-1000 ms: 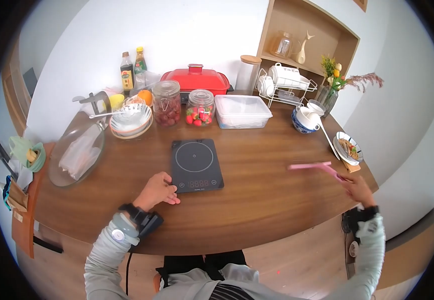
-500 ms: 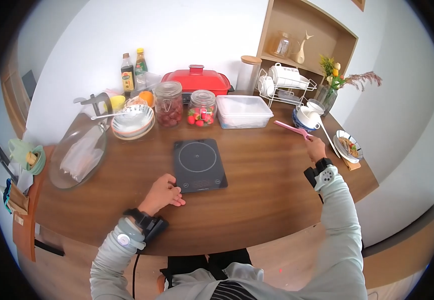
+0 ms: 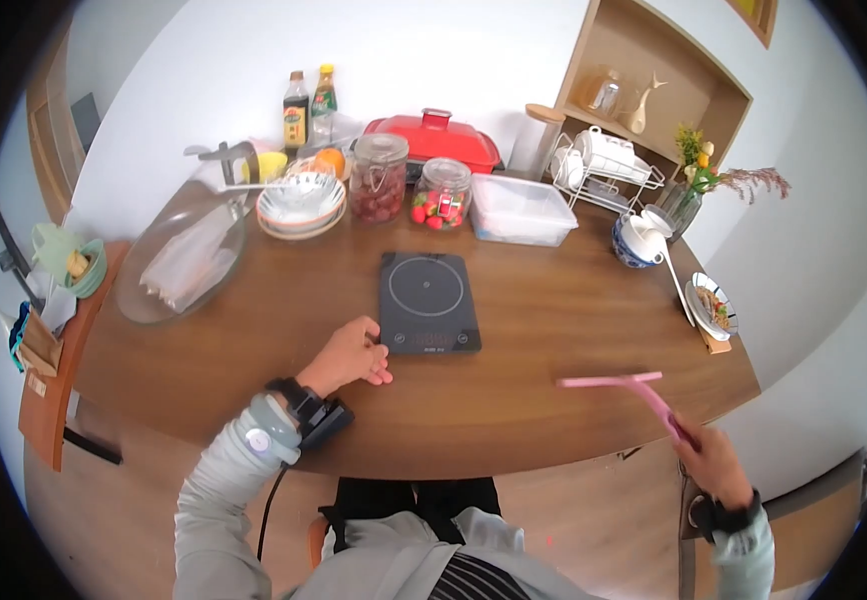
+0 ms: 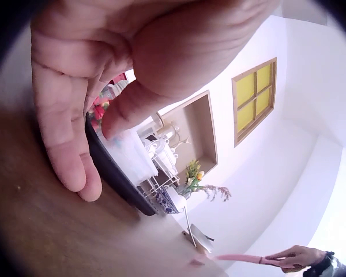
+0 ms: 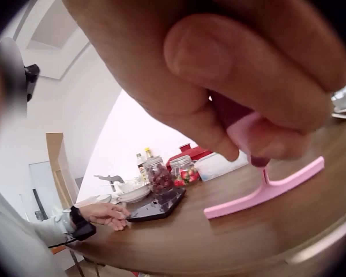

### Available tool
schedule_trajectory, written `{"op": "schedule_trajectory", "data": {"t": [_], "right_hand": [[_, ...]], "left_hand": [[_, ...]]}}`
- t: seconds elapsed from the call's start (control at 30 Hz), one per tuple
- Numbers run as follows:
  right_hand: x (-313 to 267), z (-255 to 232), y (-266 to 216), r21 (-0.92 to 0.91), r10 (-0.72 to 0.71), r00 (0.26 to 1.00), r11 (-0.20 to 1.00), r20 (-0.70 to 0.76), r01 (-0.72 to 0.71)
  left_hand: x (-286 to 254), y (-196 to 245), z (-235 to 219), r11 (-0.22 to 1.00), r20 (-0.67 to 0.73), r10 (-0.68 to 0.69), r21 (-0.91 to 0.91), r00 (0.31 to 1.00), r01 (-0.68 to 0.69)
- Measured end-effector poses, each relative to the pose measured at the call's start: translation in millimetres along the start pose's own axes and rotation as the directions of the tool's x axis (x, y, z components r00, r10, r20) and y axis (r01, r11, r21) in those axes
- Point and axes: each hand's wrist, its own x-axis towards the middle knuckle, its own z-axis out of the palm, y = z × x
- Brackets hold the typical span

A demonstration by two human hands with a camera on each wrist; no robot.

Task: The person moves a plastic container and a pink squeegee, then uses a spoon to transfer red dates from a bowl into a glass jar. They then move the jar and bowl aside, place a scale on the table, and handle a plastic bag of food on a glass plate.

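In the head view my right hand (image 3: 717, 467) grips the handle of a pink squeegee (image 3: 660, 409). The squeegee's straight pink blade lies along the tabletop near the front right, as the right wrist view also shows. My left hand (image 3: 356, 355) is at the near left corner of a flat black induction cooktop (image 3: 428, 303). Its fingers are loosely bent and its fingertips are down by the wood. In the left wrist view its thumb overlaps the dark cooktop edge (image 4: 124, 184).
Along the back of the wooden table (image 3: 554, 300) stand bowls (image 3: 299, 212), jars of red fruit (image 3: 381, 185), a lidded plastic box (image 3: 524, 212) and a red cooker (image 3: 434, 140). A glass dish (image 3: 134, 290) lies left; a plate of food (image 3: 711, 305) sits right.
My right hand with the squeegee went from the near right to the back by the cups, then came back toward the front edge. The left hand stays at the cooktop corner.
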Motion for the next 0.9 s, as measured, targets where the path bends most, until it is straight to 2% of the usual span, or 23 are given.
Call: {"op": "schedule_trajectory", "data": {"t": [0.03,0.07,0.1,0.2,0.23,0.27,0.33,0.37,0.4,0.43,0.47,0.5,0.53,0.57,0.6,0.67,0.7,0.73,0.77,0.8,0.87,0.9], "right_hand": [[-22.7,-13.1,-17.8,-0.01,0.083,0.993,0.997,0.086,-0.082],[-42.4,-23.7,-27.1,-0.03,0.05,0.991,0.998,0.123,-0.047],[-58.0,-39.2,-42.6,-0.072,0.178,0.95,0.984,0.258,-0.165],[-83.5,-62.6,-52.6,-0.072,0.062,0.922,0.997,0.383,-0.037],[-82.1,-71.6,-57.7,-0.163,0.113,0.851,0.986,0.512,-0.032],[-85.1,-77.6,-68.3,-0.176,0.129,0.891,0.983,0.436,-0.056],[-81.9,-80.0,-92.2,-0.183,0.117,0.953,0.981,0.28,-0.067],[-78.9,-72.1,-90.6,-0.034,-0.031,0.994,0.999,0.102,0.035],[-73.4,-75.9,-123.4,0.023,0.033,0.992,0.999,0.125,-0.036],[-66.0,-57.2,-129.9,0.18,-0.088,0.996,0.98,-0.008,0.088],[-55.8,-35.4,-132.4,0.319,-0.179,0.972,0.922,-0.152,0.219],[-45.1,-23.0,-139.0,0.417,-0.235,0.97,0.878,-0.056,0.237],[-29.8,-0.3,-148.3,0.427,-0.391,0.914,0.812,-0.106,0.397],[-14.5,21.5,-161.1,0.484,-0.368,0.928,0.803,-0.058,0.348],[4.1,53.2,-164.0,0.415,-0.521,0.844,0.744,-0.13,0.523],[19.3,99.4,-202.2,0.453,-0.545,0.834,0.726,-0.079,0.517],[20.4,117.1,-226.0,0.526,-0.494,0.87,0.739,-0.002,0.421],[29.0,148.8,-232.7,0.519,-0.601,0.791,0.642,-0.116,0.564],[33.6,165.6,-244.5,0.557,-0.627,0.775,0.618,-0.075,0.554],[34.3,179.4,-255.0,0.585,-0.646,0.755,0.571,-0.113,0.576],[36.2,188.6,-267.8,0.52,-0.718,0.687,0.547,-0.11,0.656],[37.5,185.0,-269.4,0.529,-0.723,0.69,0.571,-0.038,0.628]], "left_hand": [[-1.0,-2.7,-1.4,1.0,0.002,0.001,-0.007,1.0,-0.001],[-4.0,-4.6,-2.5,1.0,-0.001,0.017,-0.012,1.0,-0.017],[-9.3,-4.8,-3.8,0.999,-0.001,0.034,-0.014,0.999,-0.034],[-31.4,-0.5,-1.5,0.998,-0.013,0.065,-0.003,0.998,-0.065],[-38.9,0.3,-1.7,0.996,-0.026,0.087,0.006,0.996,-0.087],[-45.9,1.8,-4.0,0.993,-0.048,0.114,0.016,0.992,-0.113],[-64.7,3.2,-3.2,0.987,0.011,0.162,-0.007,0.987,-0.162],[-76.5,4.8,-1.4,0.982,0.027,0.187,-0.017,0.982,-0.187],[-89.6,9.6,1.8,0.986,0.091,0.165,0.001,0.982,-0.166],[-102.5,15.5,7.5,0.989,0.156,0.14,0.017,0.978,-0.144],[-113.9,19.3,13.9,0.989,0.246,0.135,0.018,0.96,-0.144],[-124.0,24.1,21.4,0.994,0.334,0.105,0.007,0.937,-0.114],[-128.4,22.1,29.4,0.986,0.422,0.162,-0.027,0.892,-0.166],[-130.9,17.9,39.4,0.978,0.469,0.202,-0.15,0.859,-0.148],[-130.5,13.0,48.5,0.957,0.459,0.268,-0.224,0.847,-0.182],[-125.7,5.6,66.4,0.887,0.18,0.364,-0.368,0.914,-0.281],[-122.1,5.4,65.3,0.886,0.04,0.339,-0.348,0.94,-0.305],[-117.7,5.6,62.8,0.887,-0.099,0.314,-0.325,0.944,-0.329],[-113.3,5.5,58.5,0.888,-0.235,0.287,-0.298,0.929,-0.35],[-108.4,2.9,52.2,0.88,-0.274,0.264,-0.324,0.925,-0.347],[-100.5,-3.6,34.1,0.859,-0.354,0.211,-0.377,0.911,-0.346],[-99.3,-4.3,22.2,0.885,-0.357,0.159,-0.363,0.921,-0.293]]}}
